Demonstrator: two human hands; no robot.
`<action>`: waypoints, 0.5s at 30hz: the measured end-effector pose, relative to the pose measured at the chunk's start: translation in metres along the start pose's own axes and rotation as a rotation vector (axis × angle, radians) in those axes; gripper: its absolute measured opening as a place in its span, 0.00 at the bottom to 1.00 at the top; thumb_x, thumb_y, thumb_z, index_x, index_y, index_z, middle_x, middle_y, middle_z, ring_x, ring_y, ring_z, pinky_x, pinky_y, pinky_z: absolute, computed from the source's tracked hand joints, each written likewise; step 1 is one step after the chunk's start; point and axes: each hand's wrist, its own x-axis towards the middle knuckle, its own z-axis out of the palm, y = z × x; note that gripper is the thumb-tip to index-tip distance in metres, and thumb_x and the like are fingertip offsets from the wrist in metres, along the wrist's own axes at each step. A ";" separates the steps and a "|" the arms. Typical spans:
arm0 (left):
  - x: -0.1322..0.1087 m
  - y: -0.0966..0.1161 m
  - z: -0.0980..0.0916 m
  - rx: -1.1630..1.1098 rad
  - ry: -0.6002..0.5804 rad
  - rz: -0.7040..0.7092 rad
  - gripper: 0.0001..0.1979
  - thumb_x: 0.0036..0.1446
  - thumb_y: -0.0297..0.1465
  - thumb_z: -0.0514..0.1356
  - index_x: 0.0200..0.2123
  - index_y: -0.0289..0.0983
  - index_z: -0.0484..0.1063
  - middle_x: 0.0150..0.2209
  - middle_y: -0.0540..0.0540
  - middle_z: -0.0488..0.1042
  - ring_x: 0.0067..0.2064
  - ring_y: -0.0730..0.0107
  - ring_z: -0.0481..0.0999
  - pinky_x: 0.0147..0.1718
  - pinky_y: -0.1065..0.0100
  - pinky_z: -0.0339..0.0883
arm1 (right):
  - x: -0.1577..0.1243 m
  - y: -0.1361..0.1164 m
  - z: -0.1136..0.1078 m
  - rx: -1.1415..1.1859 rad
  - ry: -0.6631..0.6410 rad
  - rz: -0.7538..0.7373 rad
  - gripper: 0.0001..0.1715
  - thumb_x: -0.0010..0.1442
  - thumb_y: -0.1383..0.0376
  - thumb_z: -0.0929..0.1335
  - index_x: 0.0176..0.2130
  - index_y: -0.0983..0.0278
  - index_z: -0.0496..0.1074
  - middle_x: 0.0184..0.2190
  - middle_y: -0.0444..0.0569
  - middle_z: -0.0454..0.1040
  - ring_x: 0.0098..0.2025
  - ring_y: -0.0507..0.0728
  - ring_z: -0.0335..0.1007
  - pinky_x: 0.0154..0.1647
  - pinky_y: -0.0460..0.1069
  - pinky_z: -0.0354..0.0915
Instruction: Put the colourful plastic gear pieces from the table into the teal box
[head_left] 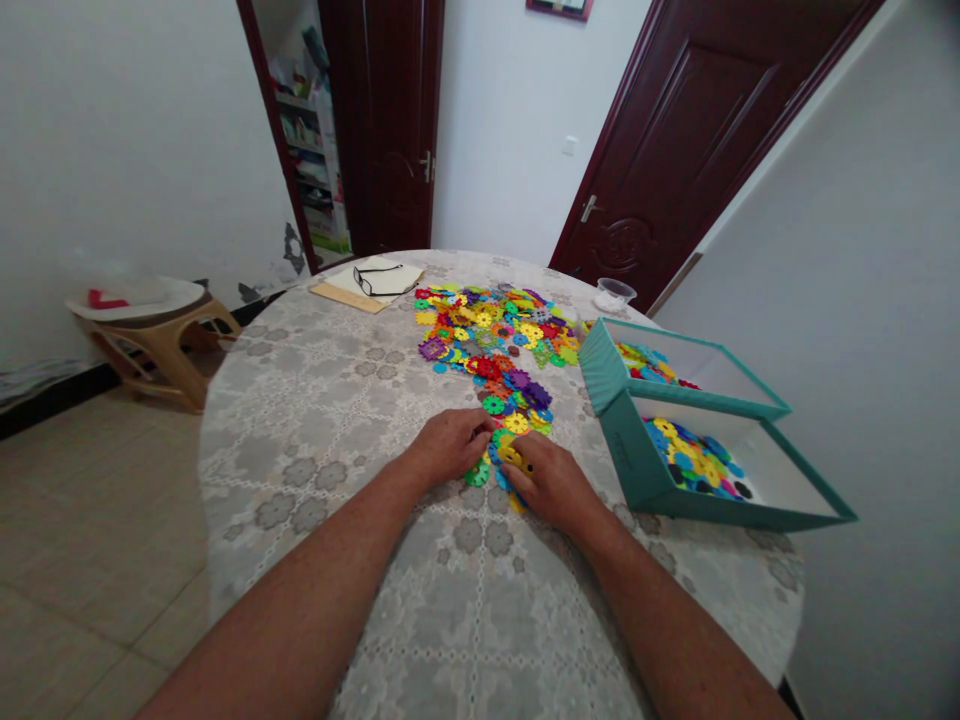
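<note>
A spread of colourful plastic snowflake discs (495,335) lies across the middle of a round table (330,420) covered in a grey patterned cloth. Both my hands rest at the near end of that spread. My left hand (448,445) is curled, its fingertips touching discs beside a green one (477,474). My right hand (550,484) is closed in a pinch on a yellow disc (514,458). Blue and yellow discs poke out beneath it.
Two teal boxes (626,455) with discs inside stand to the right of my hands. Black glasses (377,277) lie on papers at the far side. A small clear cup (614,294) sits far right. A wooden stool (157,340) stands on the floor at left.
</note>
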 end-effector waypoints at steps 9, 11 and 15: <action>0.003 0.000 -0.001 -0.009 0.025 -0.063 0.10 0.65 0.31 0.57 0.42 0.40 0.79 0.40 0.47 0.83 0.42 0.64 0.81 0.42 0.68 0.68 | 0.000 0.010 0.003 0.098 0.077 -0.068 0.07 0.69 0.68 0.65 0.38 0.62 0.72 0.36 0.48 0.72 0.40 0.56 0.68 0.42 0.48 0.59; 0.004 0.000 -0.001 -0.014 0.028 -0.068 0.10 0.65 0.31 0.57 0.42 0.40 0.79 0.40 0.47 0.83 0.41 0.65 0.80 0.42 0.68 0.68 | 0.002 0.013 0.003 0.131 0.112 -0.035 0.07 0.67 0.67 0.65 0.38 0.62 0.72 0.36 0.48 0.73 0.41 0.56 0.68 0.42 0.49 0.59; 0.004 -0.001 -0.001 -0.030 0.034 -0.055 0.10 0.65 0.31 0.57 0.41 0.39 0.79 0.38 0.47 0.83 0.40 0.65 0.80 0.40 0.69 0.67 | 0.003 0.019 -0.001 0.318 0.178 0.149 0.09 0.66 0.62 0.65 0.38 0.63 0.73 0.32 0.44 0.73 0.35 0.55 0.68 0.37 0.48 0.60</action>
